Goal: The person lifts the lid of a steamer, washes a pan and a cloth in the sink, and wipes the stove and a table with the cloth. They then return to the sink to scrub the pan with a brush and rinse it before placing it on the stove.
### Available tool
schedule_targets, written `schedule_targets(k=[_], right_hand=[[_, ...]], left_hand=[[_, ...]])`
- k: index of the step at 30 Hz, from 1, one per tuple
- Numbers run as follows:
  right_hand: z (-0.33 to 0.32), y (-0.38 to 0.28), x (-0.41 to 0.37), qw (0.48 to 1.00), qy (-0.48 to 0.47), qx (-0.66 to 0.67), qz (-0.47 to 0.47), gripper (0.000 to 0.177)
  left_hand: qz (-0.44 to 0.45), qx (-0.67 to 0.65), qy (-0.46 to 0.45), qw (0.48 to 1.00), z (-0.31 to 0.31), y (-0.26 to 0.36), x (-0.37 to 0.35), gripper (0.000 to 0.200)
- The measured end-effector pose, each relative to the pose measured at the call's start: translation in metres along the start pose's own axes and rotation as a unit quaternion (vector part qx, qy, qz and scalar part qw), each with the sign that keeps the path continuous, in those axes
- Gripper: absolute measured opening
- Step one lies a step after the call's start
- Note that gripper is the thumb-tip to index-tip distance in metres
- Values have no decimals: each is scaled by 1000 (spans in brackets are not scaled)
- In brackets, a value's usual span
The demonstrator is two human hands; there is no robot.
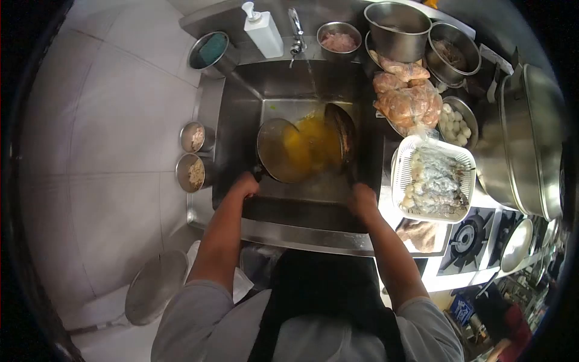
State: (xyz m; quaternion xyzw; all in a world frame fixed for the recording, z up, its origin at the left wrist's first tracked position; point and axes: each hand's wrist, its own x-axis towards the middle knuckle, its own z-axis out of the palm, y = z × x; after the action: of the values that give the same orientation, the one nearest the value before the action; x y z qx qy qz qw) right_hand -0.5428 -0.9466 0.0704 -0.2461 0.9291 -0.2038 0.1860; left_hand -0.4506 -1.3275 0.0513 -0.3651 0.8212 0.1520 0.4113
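Note:
My left hand (246, 184) is closed around the dark handle of a round grey pan (272, 154) held over the sink (289, 212). On the right, my right hand (363, 199) grips the handle of a dark frying pan (345, 130), tilted on its side so its inner face turns toward the grey pan. Yellow liquid (313, 142), blurred by motion, spreads between the two pans and overlaps the grey pan's right half. A thin stream of water runs from the faucet (297, 37) at the sink's back edge.
Two small metal cups (194, 172) stand left of the sink. Behind it are a white pump bottle (263, 33) and a bowl of pink meat (339, 41). Bagged chicken (410, 102), a white basket of shrimp (434, 181) and a stove burner (464, 238) line the right.

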Motion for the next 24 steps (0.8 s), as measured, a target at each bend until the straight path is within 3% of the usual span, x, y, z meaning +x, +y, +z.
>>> schedule_targets(k=[2, 4, 6, 7, 9, 10, 11, 12, 13, 14, 15, 16, 18, 19, 20, 21, 24], right_hand=[[45, 30, 19, 998, -29, -44, -38, 22], [55, 31, 31, 992, -60, -83, -70, 23], [32, 16, 47, 989, -146, 20, 30, 31], [21, 8, 43, 989, -146, 20, 25, 31], [4, -8, 42, 964, -193, 131, 126, 48], [27, 1, 46, 965, -192, 130, 120, 48], [74, 23, 49, 976, -155, -110, -103, 55], [102, 34, 49, 882, -98, -337, -314, 62], [107, 26, 46, 880, -96, -339, -318, 62], [112, 14, 44, 979, -62, -135, -141, 65], [115, 5, 44, 995, -22, 81, 45, 69], [122, 7, 45, 996, -19, 80, 36, 69], [136, 11, 57, 963, -84, 254, 19, 67], [80, -15, 42, 931, -245, 218, 159, 65], [211, 61, 64, 935, -254, 223, 111, 62], [219, 62, 62, 950, -203, 224, 78, 60], [223, 54, 81, 975, -79, 205, -18, 55]], left_hand=[[-38, -11, -17, 999, -35, 7, -62, 21], [-37, -2, 9, 999, -37, -7, -75, 22], [-28, 7, 37, 999, -43, -19, -84, 23], [-21, -28, 49, 998, -44, -27, -87, 25], [-16, -67, 65, 995, -49, -32, -99, 27], [2, -55, 86, 995, -57, -28, -114, 30], [19, -43, 106, 993, -62, -24, -125, 35], [17, -45, 109, 993, -61, -23, -132, 35], [26, -22, 191, 981, -56, -22, -139, 37], [35, 2, 273, 961, -51, -22, -144, 41], [31, -2, 278, 960, -49, -21, -147, 41], [17, -39, 272, 961, -48, -21, -149, 42], [1, -77, 264, 961, -41, -24, -149, 42], [-1, -82, 266, 960, -33, -26, -146, 40], [-17, -132, 264, 955, -29, -19, -154, 38], [32, -117, 321, 939, -10, -28, -139, 36], [22, -206, 384, 900, -7, -5, -166, 32]])
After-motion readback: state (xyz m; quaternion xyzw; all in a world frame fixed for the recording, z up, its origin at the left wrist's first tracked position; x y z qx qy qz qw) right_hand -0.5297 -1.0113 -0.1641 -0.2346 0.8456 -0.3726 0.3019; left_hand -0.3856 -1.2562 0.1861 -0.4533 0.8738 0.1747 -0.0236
